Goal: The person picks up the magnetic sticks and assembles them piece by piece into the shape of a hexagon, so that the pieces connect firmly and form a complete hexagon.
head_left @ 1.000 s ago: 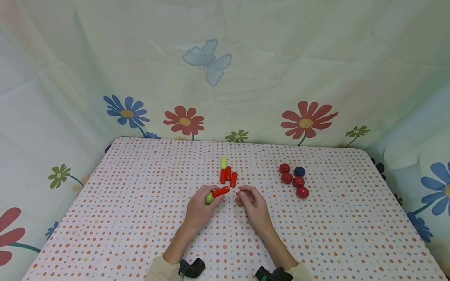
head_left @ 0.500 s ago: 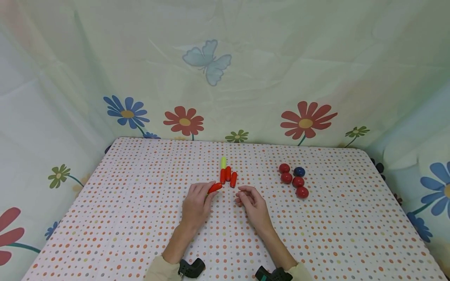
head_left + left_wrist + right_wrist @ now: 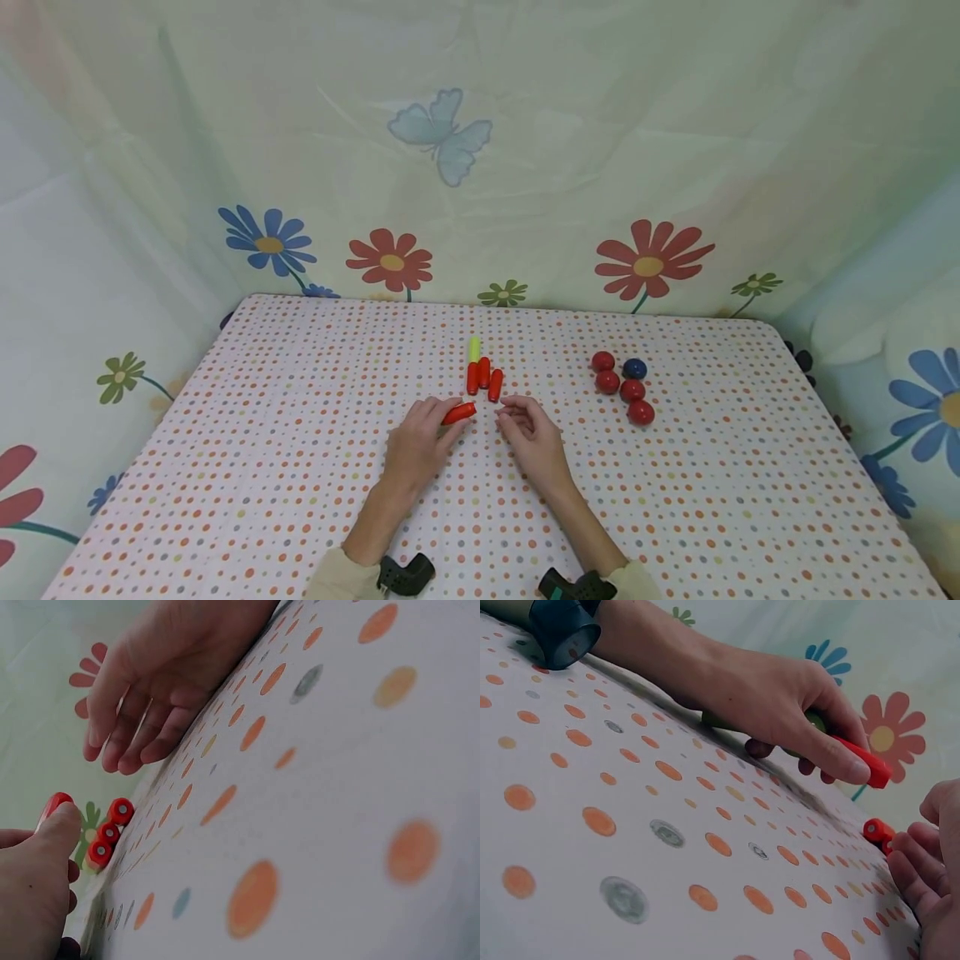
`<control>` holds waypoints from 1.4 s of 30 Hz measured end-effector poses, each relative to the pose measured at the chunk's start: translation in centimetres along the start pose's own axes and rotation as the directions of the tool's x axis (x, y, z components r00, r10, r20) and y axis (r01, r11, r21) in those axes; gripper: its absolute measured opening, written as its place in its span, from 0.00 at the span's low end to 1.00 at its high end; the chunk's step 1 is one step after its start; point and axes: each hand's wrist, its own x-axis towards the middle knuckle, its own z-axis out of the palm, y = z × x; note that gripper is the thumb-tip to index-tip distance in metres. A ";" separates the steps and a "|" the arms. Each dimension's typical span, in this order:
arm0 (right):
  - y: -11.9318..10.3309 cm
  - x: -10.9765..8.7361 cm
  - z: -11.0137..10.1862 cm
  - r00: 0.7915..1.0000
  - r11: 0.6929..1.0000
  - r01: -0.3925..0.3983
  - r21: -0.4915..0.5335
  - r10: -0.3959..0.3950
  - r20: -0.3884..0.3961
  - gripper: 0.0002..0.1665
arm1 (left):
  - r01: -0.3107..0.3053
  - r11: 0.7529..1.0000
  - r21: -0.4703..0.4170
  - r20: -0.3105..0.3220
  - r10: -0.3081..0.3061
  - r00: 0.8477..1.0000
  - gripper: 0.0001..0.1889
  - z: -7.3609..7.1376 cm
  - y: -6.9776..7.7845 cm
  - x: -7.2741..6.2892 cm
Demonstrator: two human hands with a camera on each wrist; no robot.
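My left hand (image 3: 415,443) is near the middle of the table and grips a red rod (image 3: 459,413) between thumb and fingers, its free end pointing right. In the right wrist view, a green rounded piece (image 3: 815,720) shows behind that thumb, and a green rod end (image 3: 717,721) pokes out past the wrist side of the hand; the rest is covered. Opposite it, my right hand (image 3: 537,442) has loosely bent fingers with nothing visible between them. Just beyond the hands lie three red rods (image 3: 496,386), with silvery dots on their ends in the left wrist view.
A yellow-green rod (image 3: 475,350) lies end to end with the leftmost red rod. To the right are several red balls (image 3: 632,391) and one dark blue ball (image 3: 634,368). A dotted cloth covers the table (image 3: 300,500); a flowered curtain (image 3: 525,167) hangs behind it.
My left hand has turned over and shifted slightly left, so the green piece once visible from above is now covered. The right hand has barely moved.
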 end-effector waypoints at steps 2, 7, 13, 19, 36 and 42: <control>0.0 0.1 0.0 1.000 1.000 0.010 0.002 -0.010 0.000 0.16 | 0.004 1.000 0.001 0.013 -0.004 1.000 0.18 0.0 0.0 -0.1; -0.1 0.1 0.0 0.998 0.998 0.056 -0.035 -0.056 0.002 0.16 | -0.003 1.000 -0.014 0.008 0.003 1.000 0.19 0.0 -0.1 -0.1; 0.4 0.7 -1.5 0.954 0.934 0.277 -0.226 -0.295 -0.051 0.15 | -0.019 0.999 -0.031 -0.004 0.018 1.000 0.17 0.1 -0.2 -0.1; 1.5 2.2 -4.6 0.865 0.828 0.378 -0.414 -0.475 -0.161 0.16 | -0.027 0.999 -0.020 0.035 0.028 0.999 0.15 0.1 -0.1 -0.1; 3.6 3.8 -13.3 0.706 0.859 0.228 -0.459 -0.471 -0.529 0.17 | -0.027 1.000 0.007 0.121 0.026 0.992 0.19 -0.2 0.0 -0.3; 3.6 3.6 -13.0 0.805 0.907 0.081 -0.412 -0.304 -0.509 0.24 | -0.038 0.999 -0.006 0.124 0.038 0.992 0.19 -0.3 0.1 -0.2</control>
